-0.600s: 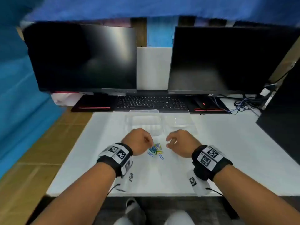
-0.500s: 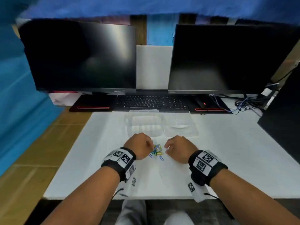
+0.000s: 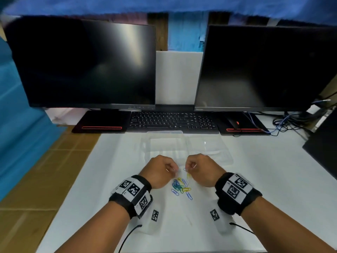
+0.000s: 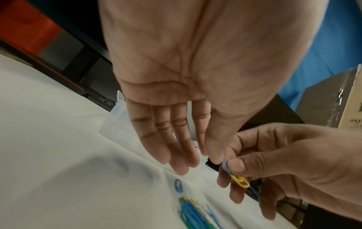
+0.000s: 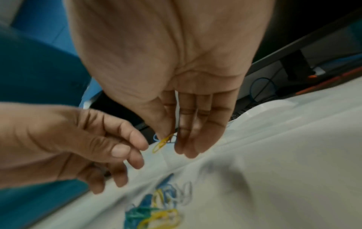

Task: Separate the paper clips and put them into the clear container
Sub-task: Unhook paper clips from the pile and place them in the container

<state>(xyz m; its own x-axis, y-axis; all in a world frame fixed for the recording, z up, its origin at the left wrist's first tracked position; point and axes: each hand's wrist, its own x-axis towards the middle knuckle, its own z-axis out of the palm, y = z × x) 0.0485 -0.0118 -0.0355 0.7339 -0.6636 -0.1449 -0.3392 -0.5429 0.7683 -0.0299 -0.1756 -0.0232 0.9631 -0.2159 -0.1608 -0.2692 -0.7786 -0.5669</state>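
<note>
Above the clip pile (image 3: 180,187), right hand (image 3: 202,169) pinches linked clips (image 5: 162,143).

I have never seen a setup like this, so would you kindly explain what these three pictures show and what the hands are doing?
There is no machine here: a person works with bare hands and wears three cameras. The wide picture comes from a camera on the head, looking down at a white table in front of two dark monitors and a keyboard. The other two come from cameras strapped to each wrist, looking along the palm to the fingers.

On the table lies a small pile of coloured paper clips, and just beyond it a clear container.

The right hand pinches a yellow clip hooked to a blue clip, lifted above the pile. The left hand is right beside them with fingertips nearly touching, but whether it actually holds a clip cannot be told.
</note>
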